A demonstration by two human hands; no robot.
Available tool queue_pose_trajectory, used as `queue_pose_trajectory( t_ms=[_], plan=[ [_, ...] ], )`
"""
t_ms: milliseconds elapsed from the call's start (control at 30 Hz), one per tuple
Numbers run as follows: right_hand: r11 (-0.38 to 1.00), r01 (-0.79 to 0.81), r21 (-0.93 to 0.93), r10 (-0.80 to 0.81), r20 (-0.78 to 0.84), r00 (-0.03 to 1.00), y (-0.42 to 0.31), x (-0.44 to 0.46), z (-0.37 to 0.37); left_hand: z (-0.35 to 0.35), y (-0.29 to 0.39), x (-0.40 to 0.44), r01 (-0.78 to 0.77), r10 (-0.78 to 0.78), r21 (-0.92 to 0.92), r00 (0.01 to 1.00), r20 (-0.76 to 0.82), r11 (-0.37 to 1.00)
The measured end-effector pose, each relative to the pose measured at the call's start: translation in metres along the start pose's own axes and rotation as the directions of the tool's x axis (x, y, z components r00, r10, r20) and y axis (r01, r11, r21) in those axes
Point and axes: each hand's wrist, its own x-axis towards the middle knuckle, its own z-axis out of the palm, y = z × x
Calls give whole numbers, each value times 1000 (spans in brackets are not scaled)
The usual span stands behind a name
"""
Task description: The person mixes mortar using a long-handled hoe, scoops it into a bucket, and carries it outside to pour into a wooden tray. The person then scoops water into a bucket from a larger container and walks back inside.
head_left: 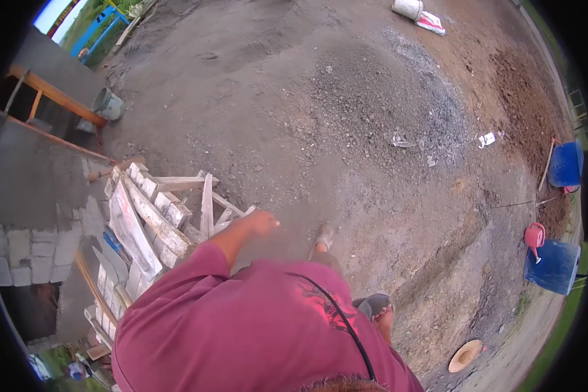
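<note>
My left hand (262,223) is held forward of my body, over the bare ground, with its fingers curled in. Nothing shows sticking out of it. Just left of it is a pile of whitish, cement-stained boards (206,202), the nearest thing to that hand; whether they touch cannot be made out. A long pale board (134,228) leans on the pile, with a blue object (113,240) beside it. My right hand is out of sight, on the far side of my maroon shirt (242,326).
A grey bucket (108,104) stands by a wooden frame (65,98) at a block wall (32,251). Gravel (372,85) spreads ahead. On the right are blue containers (565,163), a pink watering can (535,236) and a straw hat (466,356). A white bucket (408,8) lies far off.
</note>
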Motion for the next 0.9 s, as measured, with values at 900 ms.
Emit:
queue_pose_trajectory(
  t_ms=[900],
  plan=[
    [674,462,-576,-484,129,866,-399,-153,765,-384,-323,34,321,-708,-715,622,-334,621]
  ],
)
